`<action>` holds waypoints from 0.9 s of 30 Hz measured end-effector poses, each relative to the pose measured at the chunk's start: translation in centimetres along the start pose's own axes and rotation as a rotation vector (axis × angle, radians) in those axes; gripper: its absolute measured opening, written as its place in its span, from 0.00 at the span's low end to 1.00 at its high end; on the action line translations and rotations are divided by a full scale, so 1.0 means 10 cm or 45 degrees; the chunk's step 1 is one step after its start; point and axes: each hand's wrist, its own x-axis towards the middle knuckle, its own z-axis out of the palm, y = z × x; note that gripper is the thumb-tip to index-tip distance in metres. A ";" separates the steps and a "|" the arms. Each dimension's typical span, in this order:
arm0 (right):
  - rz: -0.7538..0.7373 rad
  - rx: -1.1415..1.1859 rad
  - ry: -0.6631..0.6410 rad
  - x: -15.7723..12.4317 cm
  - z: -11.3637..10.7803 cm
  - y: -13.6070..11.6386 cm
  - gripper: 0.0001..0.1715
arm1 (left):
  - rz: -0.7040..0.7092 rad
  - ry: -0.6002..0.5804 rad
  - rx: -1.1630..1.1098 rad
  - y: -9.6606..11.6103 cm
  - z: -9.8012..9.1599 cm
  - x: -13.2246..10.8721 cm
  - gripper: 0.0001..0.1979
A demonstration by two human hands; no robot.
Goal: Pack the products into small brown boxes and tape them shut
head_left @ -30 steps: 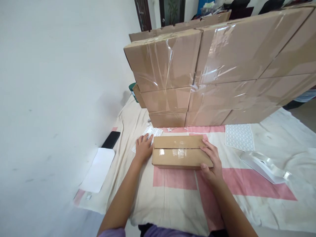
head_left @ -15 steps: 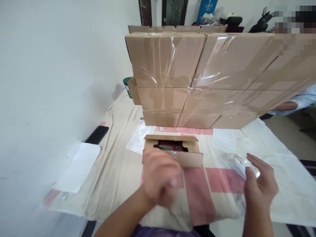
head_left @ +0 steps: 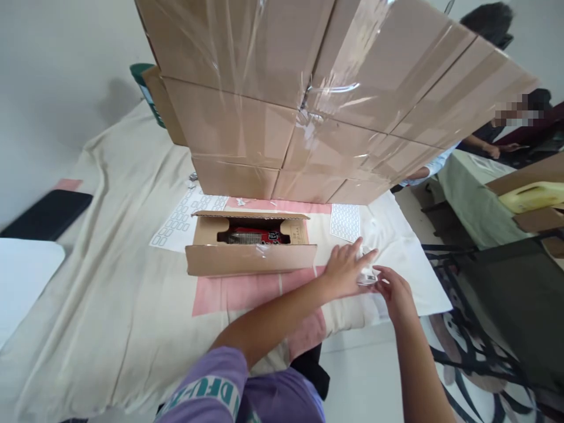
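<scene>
My left hand [head_left: 346,271] stretches across to the right side of the table and grips a roll of clear tape [head_left: 367,275]. At the near right of that roll, my right hand [head_left: 395,291] has its thumb and fingertips closed on the roll's edge. A small cardboard box [head_left: 251,260] lies to the left of both hands, with its long flaps raised. Through its opening a red and dark packet [head_left: 255,236] with printed characters shows. Most of the packet is hidden inside the box.
A stack of taped cartons [head_left: 247,132] stands behind the small box. Sticker sheets [head_left: 176,217] lie either side, one on the right [head_left: 346,222]. A dark phone-like slab [head_left: 48,212] and white paper [head_left: 26,282] lie far left. Another person's arm [head_left: 416,175] shows beyond the cartons.
My left hand has moved from in front of the small box to the tape roll on the right. The right hand has closed on the roll. The view has turned right and down.
</scene>
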 end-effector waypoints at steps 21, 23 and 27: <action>0.422 0.090 -0.053 -0.17 0.17 -0.24 0.20 | 0.187 -0.050 0.006 -0.14 0.01 0.06 0.51; 0.389 0.099 -0.022 -0.20 0.17 -0.24 0.21 | 0.171 -0.035 0.010 -0.13 0.01 0.05 0.52; 0.313 0.114 0.069 -0.29 0.14 -0.22 0.28 | 0.146 -0.014 0.005 -0.11 0.00 0.04 0.53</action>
